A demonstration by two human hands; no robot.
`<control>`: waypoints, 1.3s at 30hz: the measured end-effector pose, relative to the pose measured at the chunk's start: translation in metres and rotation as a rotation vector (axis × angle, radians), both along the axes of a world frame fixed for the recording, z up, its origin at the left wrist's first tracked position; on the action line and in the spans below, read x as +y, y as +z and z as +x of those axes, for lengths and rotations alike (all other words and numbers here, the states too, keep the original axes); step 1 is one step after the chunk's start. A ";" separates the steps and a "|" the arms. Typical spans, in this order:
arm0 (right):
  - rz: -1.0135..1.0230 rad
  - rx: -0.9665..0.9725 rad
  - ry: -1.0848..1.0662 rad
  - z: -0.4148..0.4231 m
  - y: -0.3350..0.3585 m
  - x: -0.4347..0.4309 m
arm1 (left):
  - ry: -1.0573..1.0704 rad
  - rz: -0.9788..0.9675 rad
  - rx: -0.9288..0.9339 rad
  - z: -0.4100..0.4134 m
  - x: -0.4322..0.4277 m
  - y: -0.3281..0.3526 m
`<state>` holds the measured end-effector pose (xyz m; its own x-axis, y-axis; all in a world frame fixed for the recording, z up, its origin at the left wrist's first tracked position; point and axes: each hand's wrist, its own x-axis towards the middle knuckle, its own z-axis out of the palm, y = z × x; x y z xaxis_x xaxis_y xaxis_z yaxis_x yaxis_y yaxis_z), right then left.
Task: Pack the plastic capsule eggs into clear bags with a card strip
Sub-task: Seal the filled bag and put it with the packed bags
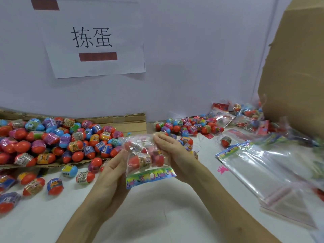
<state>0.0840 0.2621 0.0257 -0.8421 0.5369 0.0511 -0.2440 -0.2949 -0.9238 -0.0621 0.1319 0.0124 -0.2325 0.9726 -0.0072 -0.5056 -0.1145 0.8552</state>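
Left hand [112, 165]: laid against the left side of the filled bag [145, 155], fingers nearly straight, pressing rather than clasping; whether the thumb pinches the film cannot be told. Right hand [168, 148]: fingers curled over the far end of the same bag, gripping it. The bag is held clear of the table [157, 216], between both hands; several capsule eggs [138, 161] are seen inside it; the card strip [150, 176] is carried at its near end, toward the person.

Step in hand, as judged: the eggs are being settled and the far end is being closed. It is done best if the eggs are pushed down toward the strip, the film is drawn flat and free of creases, and the strip is kept straight; slippery film and round eggs are likely to shift if the grip is loosened.

Surface: a white table. Left of the bag, a cardboard tray [122, 120] heaped with an egg pile [52, 141]; loose eggs [70, 171] are scattered just in front of that tray. Beyond and right of the bag, a second heap [189, 128]. Right of the bag, a stack of empty bags [263, 172]; between the two, a pink mark [222, 170]. Far right of the bag, packed bags [245, 113] are piled against a cardboard box [294, 76].

Room: a pale wall behind the bag; a paper sign [94, 37] is taped above and left of it.
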 end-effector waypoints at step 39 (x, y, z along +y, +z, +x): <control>0.551 -1.202 -1.091 0.137 -0.029 0.112 | 0.266 -0.203 0.025 -0.016 0.010 -0.010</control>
<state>0.2209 0.3741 -0.0034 0.1734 0.9821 0.0739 0.7537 -0.0840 -0.6519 -0.0786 0.1414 0.0029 -0.4807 0.8570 -0.1855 -0.4596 -0.0660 0.8857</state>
